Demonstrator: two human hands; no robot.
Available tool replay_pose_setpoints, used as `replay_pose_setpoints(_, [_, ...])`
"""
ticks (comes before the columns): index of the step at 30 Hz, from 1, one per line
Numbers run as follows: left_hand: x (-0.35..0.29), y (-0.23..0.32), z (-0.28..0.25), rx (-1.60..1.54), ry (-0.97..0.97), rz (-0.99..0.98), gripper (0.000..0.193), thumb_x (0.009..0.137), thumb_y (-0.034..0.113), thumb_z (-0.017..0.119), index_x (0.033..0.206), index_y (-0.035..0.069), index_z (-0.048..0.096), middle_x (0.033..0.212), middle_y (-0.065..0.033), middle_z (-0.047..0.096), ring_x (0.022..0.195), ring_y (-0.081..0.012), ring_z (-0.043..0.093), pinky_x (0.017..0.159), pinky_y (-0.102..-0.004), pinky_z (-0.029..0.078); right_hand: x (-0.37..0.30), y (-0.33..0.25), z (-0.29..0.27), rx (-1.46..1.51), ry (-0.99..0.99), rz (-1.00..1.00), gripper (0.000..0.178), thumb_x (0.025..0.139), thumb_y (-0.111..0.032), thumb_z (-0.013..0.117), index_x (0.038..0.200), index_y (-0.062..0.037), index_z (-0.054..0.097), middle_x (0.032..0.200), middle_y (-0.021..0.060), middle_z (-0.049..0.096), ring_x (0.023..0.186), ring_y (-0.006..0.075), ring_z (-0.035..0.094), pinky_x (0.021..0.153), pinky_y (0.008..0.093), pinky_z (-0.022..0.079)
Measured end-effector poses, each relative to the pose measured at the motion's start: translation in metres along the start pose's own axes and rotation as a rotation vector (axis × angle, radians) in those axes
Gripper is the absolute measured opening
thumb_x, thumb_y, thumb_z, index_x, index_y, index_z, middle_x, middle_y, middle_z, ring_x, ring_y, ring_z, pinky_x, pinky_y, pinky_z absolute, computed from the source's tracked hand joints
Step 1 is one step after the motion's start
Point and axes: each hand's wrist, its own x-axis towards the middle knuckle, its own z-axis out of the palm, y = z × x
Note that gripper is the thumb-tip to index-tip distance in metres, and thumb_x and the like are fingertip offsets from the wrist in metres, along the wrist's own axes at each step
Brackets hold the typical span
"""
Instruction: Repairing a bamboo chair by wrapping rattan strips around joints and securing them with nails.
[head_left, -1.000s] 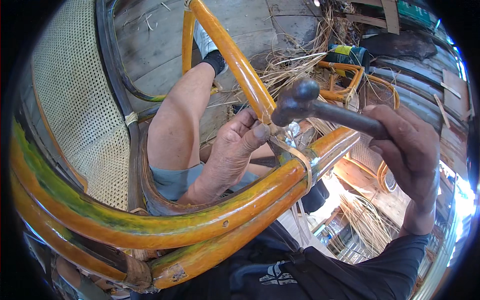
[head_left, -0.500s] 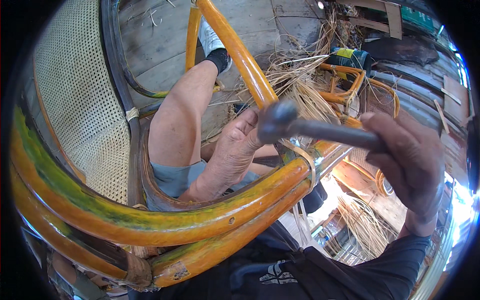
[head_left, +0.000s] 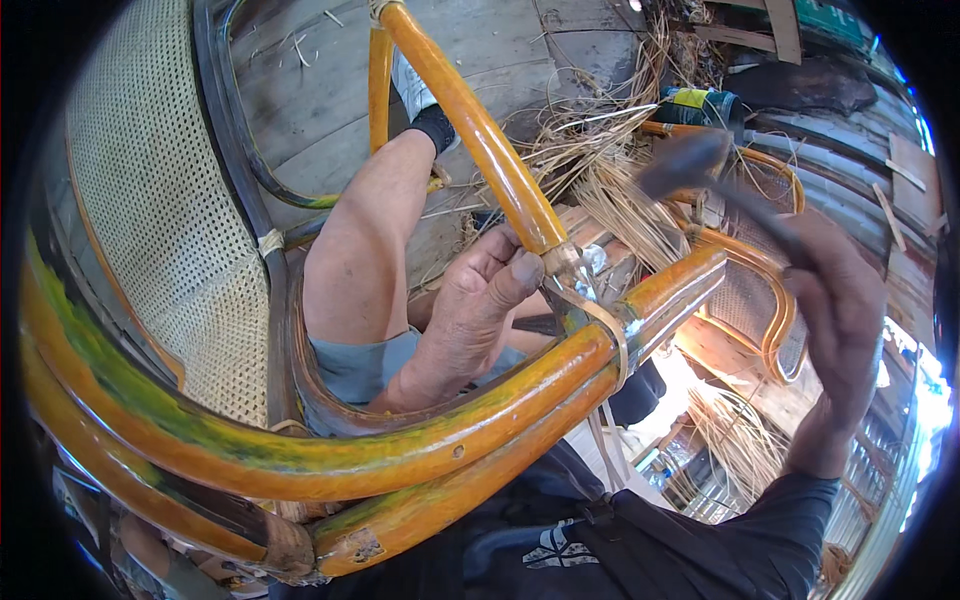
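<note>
Hammer [head_left: 690, 165] blurred in right hand [head_left: 835, 320]

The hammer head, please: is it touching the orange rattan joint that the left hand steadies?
Apart. The head view shows the blurred hammer head raised in the right hand, with clear space above the joint under the left hand.

I see one labelled container, a dark can [head_left: 700, 103] with a yellow-and-green label, lying among straw on the floor's far side. I can't make out signs or screens.
</note>
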Motion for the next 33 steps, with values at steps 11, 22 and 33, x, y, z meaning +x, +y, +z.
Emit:
replay_pose_setpoints(11, [-0.001, 0.004, 0.005, -0.057, 0.100, -0.067, 0.060, 0.082, 0.034, 0.064, 0.124, -0.003, 0.041, 0.113, -0.0141, 0.054, 0.109, -0.0246, 0.053, 0.095, -0.0369, 0.040, -0.212, 0.111, 0.231, 0.743, 0.919, 1.257, 0.027, 0.092, -0.031, 0.051, 0.085, -0.0050, 0.054, 0.056, -0.0046, 0.039, 0.048, 0.0033, 0.038, 0.042, 0.0198, 0.031])
replay_pose_setpoints(22, [-0.088, 0.005, 0.003, 1.620, -0.154, -0.395, 0.041, 0.090, 0.028, 0.050, 0.124, 0.007, 0.046, 0.120, -0.0166, 0.052, 0.113, -0.0284, 0.049, 0.095, -0.0381, 0.041, -0.261, -0.021, 0.447, 0.592, 0.240, 1.344, 0.026, 0.090, -0.025, 0.048, 0.094, 0.0004, 0.051, 0.093, 0.0251, 0.054, 0.090, 0.0406, 0.051, 0.077, 0.0443, 0.040])
replay_pose_setpoints(33, [-0.072, 0.055, 0.151, 2.497, -0.213, 0.290, 0.058, 0.069, 0.025, 0.072, 0.117, 0.003, 0.050, 0.114, -0.0152, 0.049, 0.100, -0.0325, 0.050, 0.082, -0.0418, 0.042, -0.252, -0.026, 0.451, 0.673, 0.196, 1.386, 0.030, 0.091, -0.030, 0.045, 0.098, -0.0014, 0.050, 0.090, 0.0253, 0.058, 0.085, 0.0422, 0.055, 0.072, 0.0465, 0.042])
